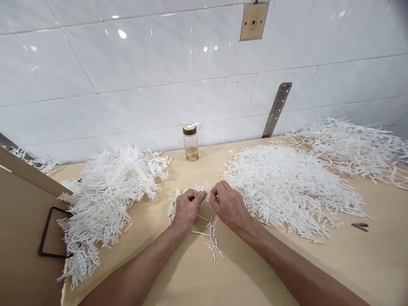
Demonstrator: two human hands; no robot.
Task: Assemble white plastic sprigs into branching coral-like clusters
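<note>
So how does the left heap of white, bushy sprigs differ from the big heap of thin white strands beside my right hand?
The bushy left heap looks tufted; the thin-strand heap looks finer and straighter. The bushy left heap reaches the left edge of the pale tan table; the thin-strand heap lies inward of it. Both are white and loosely piled.

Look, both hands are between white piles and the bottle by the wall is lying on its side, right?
Not quite: the head view shows the bottle standing upright by the wall. The left hand and right hand are between white piles.
</note>
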